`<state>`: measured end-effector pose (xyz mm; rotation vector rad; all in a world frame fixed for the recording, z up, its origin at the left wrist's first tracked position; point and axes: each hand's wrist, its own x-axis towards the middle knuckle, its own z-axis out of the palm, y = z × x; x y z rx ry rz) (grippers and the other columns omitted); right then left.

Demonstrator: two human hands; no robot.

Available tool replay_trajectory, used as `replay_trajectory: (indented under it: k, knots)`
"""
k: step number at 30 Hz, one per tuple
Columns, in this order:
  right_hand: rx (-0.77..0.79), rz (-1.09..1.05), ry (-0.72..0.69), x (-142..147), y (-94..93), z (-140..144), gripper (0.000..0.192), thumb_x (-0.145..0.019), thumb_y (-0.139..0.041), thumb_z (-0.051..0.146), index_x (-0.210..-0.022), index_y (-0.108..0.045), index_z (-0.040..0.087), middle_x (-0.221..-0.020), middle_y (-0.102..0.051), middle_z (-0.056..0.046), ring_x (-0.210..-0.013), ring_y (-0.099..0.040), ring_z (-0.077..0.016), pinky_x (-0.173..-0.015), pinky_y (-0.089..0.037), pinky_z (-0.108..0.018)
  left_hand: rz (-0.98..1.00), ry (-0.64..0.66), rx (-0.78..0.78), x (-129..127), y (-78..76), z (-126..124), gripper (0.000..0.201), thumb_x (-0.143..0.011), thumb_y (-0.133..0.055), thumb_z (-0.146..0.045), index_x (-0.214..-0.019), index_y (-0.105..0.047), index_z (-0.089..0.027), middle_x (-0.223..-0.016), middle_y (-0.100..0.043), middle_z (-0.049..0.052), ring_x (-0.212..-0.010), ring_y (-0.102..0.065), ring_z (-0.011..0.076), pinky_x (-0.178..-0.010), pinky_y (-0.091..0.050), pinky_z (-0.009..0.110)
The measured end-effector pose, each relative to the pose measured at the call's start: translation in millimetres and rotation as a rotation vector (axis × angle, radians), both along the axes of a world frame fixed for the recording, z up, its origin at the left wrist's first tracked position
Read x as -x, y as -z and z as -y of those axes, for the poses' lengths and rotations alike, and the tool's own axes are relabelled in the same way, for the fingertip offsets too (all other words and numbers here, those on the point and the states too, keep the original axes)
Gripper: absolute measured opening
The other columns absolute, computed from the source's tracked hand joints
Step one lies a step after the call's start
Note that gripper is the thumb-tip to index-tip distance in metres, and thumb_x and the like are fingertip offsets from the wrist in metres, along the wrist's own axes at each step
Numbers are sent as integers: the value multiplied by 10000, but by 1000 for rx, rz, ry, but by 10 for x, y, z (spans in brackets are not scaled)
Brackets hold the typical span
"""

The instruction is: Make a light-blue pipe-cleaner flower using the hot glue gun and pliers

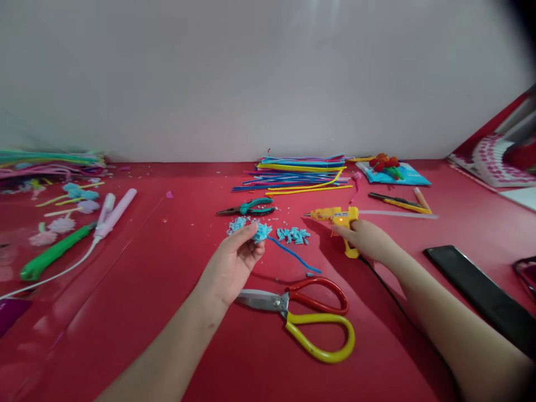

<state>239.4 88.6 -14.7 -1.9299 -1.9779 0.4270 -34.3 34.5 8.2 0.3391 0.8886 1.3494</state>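
Note:
My left hand (231, 265) pinches a small light-blue fuzzy pompom flower (261, 230) on a blue pipe-cleaner stem (293, 255) that trails right across the red table. My right hand (367, 239) grips the handle of a yellow glue gun (335, 215) lying on the table, nozzle pointing left, its light glowing orange. A small heap of cut light-blue pieces (293, 235) lies between the hands. Red-and-yellow scissors (305, 315) rest just in front of my left hand.
Teal pliers (250, 208) lie behind the flower, with a bundle of coloured pipe cleaners (299, 173) by the wall. A pink tool (115, 213), green cutter (54, 252) and finished flowers sit left. A black phone (481, 290), pens (400, 202) and blue packet (397, 174) lie right.

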Motion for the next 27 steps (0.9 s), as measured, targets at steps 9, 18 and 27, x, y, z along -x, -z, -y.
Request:
replay_trajectory:
  k: [9, 18, 27]
  knots:
    - [-111, 161, -316, 324, -190, 318, 149, -851, -533, 304, -832, -633, 194, -829, -670, -69, -702, -628, -182, -588, -412, -264, 96, -92, 12, 20, -84, -16, 118, -791, -624, -109, -677, -650, -104, -678, -643, 72, -622, -609, 122, -561, -550, 196]
    - [-189, 188, -582, 669, -9, 283, 216, -915, -433, 148, -940, -648, 155, -918, -653, -80, -856, -631, -190, -745, -451, -281, 152, -184, 27, 33, -112, -44, 178, -855, -533, -101, -737, -664, -75, -719, -664, 102, -659, -633, 133, -581, -561, 192]
    - [-317, 372, -809, 1017, 35, 70, 250, -945, -420, 150, -950, -670, 134, -957, -628, -119, -889, -548, -212, -749, -376, -329, 214, -165, -14, 83, -58, -56, 174, -856, -554, -121, -726, -668, -99, -714, -673, 85, -684, -648, 131, -613, -560, 188]
